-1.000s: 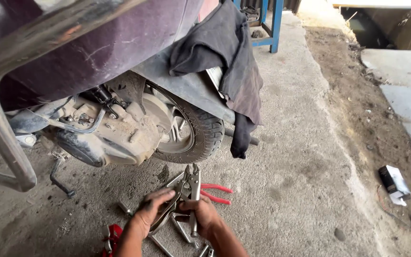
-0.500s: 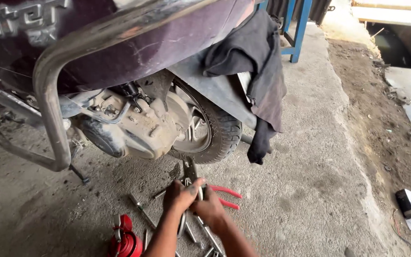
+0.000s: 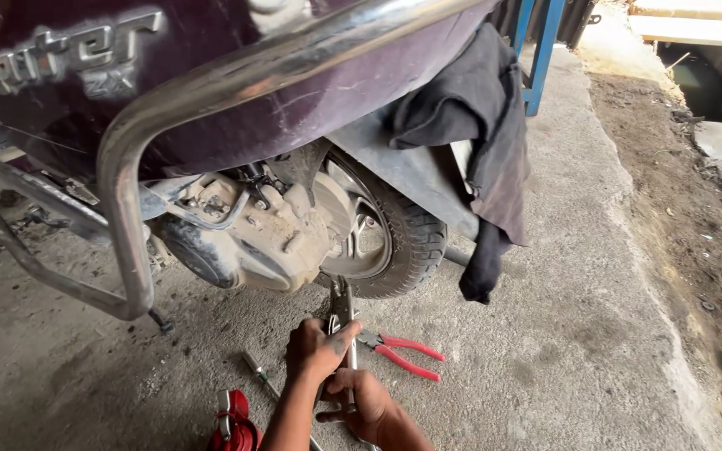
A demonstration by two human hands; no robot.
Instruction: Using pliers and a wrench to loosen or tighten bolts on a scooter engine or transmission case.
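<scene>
red tool [image 3: 231, 422] cut off at bottom edge, right hand [image 3: 369, 405] covering wrench handle [image 3: 349, 355]

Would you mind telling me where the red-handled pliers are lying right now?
In the head view, the red-handled pliers lie on the concrete floor, just right of the hands and below the scooter's rear wheel.

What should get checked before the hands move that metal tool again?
1. Both hands on the metal tool: ok. Left hand grips it higher, right hand lower.
2. Tool tip seated under the scooter engine: cannot tell, the tip is in shadow.
3. Red pliers out of the way: ok, lying on the concrete just right of the hands.
4. Screwdriver beside the left arm: not ok, very close.
5. Dark cloth away from the rear wheel: not ok, it hangs right beside the tyre.
</scene>
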